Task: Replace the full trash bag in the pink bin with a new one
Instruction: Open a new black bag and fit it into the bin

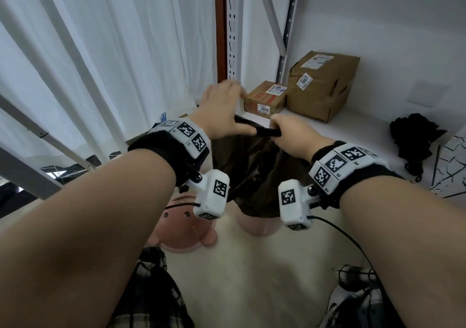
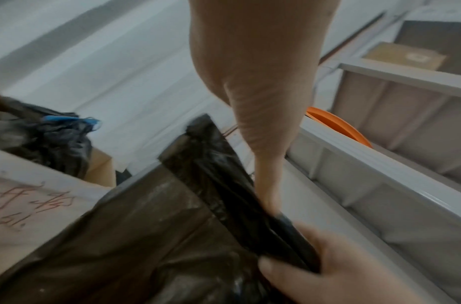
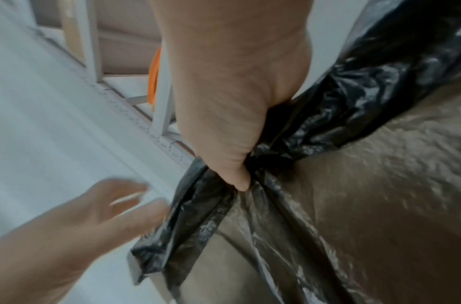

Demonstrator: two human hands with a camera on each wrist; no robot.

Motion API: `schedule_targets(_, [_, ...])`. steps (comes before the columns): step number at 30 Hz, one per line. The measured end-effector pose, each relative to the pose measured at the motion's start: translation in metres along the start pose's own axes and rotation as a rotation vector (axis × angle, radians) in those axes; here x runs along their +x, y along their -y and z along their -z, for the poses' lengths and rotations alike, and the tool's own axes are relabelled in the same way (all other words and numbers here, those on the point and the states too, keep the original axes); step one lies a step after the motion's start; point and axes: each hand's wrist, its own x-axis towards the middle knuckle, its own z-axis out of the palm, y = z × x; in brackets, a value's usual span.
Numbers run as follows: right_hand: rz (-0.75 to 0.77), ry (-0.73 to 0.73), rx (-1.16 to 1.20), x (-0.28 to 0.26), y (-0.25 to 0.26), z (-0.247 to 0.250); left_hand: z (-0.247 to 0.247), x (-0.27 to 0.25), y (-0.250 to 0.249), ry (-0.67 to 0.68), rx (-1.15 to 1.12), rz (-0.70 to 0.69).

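a thin, crinkled dark trash bag is held up above the pink bin, its mouth gathered into a glossy twisted band. the band is gripped by the right hand, fingers curled tight around it. the left hand is seen just left of the band, fingers spread and blurred, nothing held. the bag is judged to be a new one being shaken open; fitting over the rim is left. a pink lid lies near left on the floor. taped brown cardboard boxes sit far right.
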Motion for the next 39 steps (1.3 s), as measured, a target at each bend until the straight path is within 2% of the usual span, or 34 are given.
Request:
schedule_targets(3, [0.121,-0.017,-0.006,-0.003,0.015,0.005,-0.01,0.003,-0.009,0.267,0.144,-0.118])
schedule_targets(5, [0.137,-0.047,0.028,-0.005,0.017,0.007,-0.012,0.001,-0.007,0.306,0.071,-0.089])
schedule_targets(8, [0.016,-0.019,0.015,-0.009,0.006,0.009,-0.01,-0.005,0.0,0.23,-0.041,-0.031])
schedule_targets(11, [-0.087,0.025,-0.154,-0.014,-0.011,0.012,-0.007,-0.011,0.009,0.157,-0.053,-0.039])
schedule_targets(14, [-0.125,-0.034,-0.253,-0.02,-0.017,0.019,-0.011,-0.011,0.009,0.159,0.051,-0.064])
schedule_targets(17, [-0.124,-0.034,-0.235,-0.025,-0.012,0.023,-0.01,-0.007,0.002,0.205,0.11,0.022])
schedule_targets(19, [-0.186,0.026,-0.168,-0.024,-0.008,0.023,-0.009,-0.003,0.0,0.171,0.117,0.014])
schedule_targets(21, [-0.2,0.072,-0.072,-0.014,-0.003,0.019,-0.01,-0.001,-0.002,0.098,0.086,-0.077])
schedule_targets(24, [-0.011,0.146,0.239,-0.006,0.008,0.018,-0.011,-0.001,-0.01,-0.003,0.023,-0.232])
schedule_targets(27, [0.016,0.201,0.338,-0.008,0.015,0.018,-0.008,0.001,-0.015,-0.069,0.065,-0.292])
schedule_targets(30, [0.014,0.03,0.273,-0.005,0.009,0.015,-0.004,-0.002,-0.012,-0.04,0.2,-0.244])
schedule_targets(34, [-0.008,-0.174,0.264,-0.003,0.0,0.016,-0.005,-0.007,-0.008,-0.001,0.259,-0.117])
schedule_targets(36, [-0.055,-0.209,0.187,-0.005,-0.004,0.018,-0.007,-0.007,-0.006,0.044,0.299,-0.09])
schedule_targets(39, [-0.084,-0.128,-0.08,-0.012,-0.009,0.02,-0.006,-0.007,-0.004,0.15,0.286,-0.035])
